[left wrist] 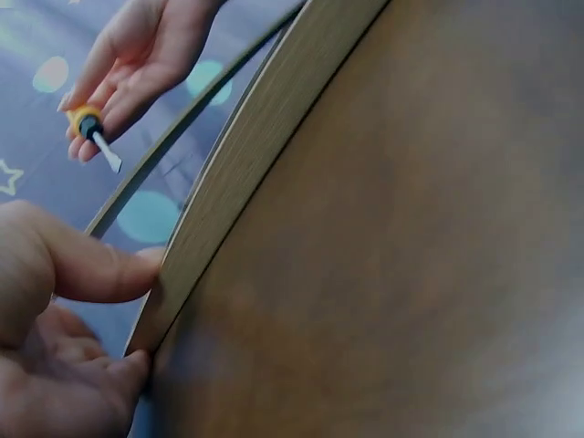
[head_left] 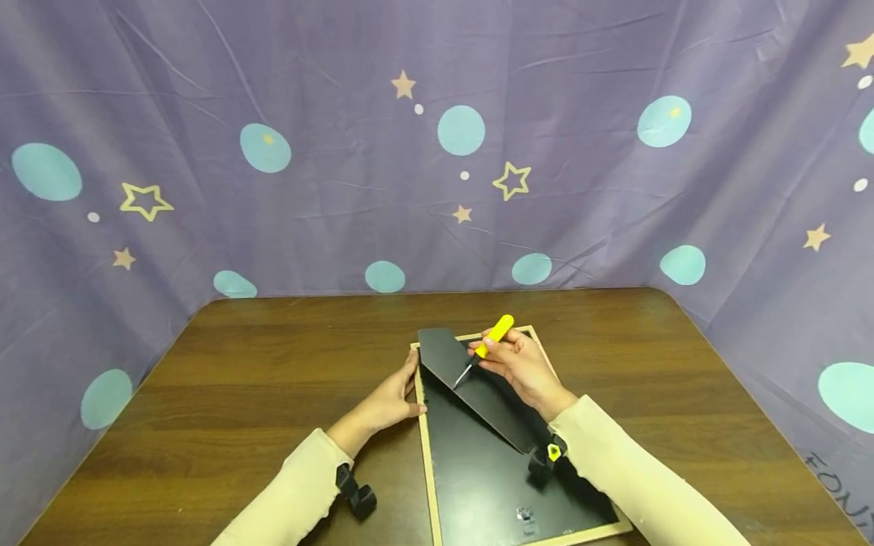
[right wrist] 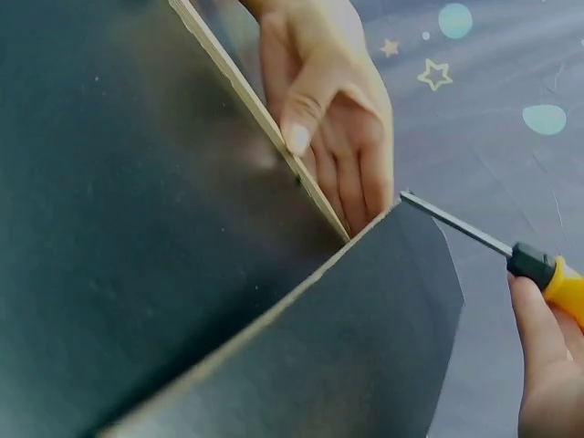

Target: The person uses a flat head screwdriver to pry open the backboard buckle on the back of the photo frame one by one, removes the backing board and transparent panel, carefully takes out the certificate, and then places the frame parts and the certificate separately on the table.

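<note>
A picture frame with a pale wooden border and a black back lies face down on the table. Its black stand flap is raised at a slant above the backing. My left hand grips the frame's left side near the far corner, thumb on the border and fingers along the outer side. In my right hand, over the frame, is a flathead screwdriver with a yellow and black handle. Its metal shaft points down and left, the tip right at the flap's edge.
The brown wooden table extends around the frame. A purple curtain with stars and blue dots hangs behind and at both sides. Black straps sit on both wrists over cream sleeves. A small metal fitting is on the backing's near end.
</note>
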Motion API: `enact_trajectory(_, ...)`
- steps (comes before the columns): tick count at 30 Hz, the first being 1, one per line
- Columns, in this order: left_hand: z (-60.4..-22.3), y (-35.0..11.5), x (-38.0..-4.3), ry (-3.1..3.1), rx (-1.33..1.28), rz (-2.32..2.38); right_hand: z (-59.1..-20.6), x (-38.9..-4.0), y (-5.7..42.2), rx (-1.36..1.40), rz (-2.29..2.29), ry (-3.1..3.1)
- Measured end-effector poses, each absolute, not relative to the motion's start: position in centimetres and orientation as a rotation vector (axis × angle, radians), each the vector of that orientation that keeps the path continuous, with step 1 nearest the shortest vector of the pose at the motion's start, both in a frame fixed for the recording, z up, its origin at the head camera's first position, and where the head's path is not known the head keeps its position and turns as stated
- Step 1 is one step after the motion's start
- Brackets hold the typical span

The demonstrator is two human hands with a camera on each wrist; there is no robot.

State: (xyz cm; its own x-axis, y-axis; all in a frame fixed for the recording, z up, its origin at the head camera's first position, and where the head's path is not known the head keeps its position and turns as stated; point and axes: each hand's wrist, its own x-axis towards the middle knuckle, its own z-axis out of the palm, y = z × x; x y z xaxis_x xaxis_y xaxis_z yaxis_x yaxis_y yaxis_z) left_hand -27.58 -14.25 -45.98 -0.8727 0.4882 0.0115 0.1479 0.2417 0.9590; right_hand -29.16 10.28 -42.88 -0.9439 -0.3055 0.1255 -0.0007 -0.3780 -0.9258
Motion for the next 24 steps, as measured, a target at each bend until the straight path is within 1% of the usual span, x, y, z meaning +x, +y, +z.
enact_trajectory(5, -45.8, -14.8, -28.7, 2.172, 0.65, 1.586, -43.4, -28.7, 9.2, -0.346, -2.502, 1.602)
enact_trajectory(10, -45.4, -15.1, -29.3, 2.149, 0.651, 1.534, -44.3, -28.1, 8.0, -0.273, -2.551, 1.615)
enact_trajectory(24, -45.5, -15.3, -29.3, 2.13, 0.677, 1.542, -45.0, -26.5, 6.3, -0.132, -2.484, 1.801)
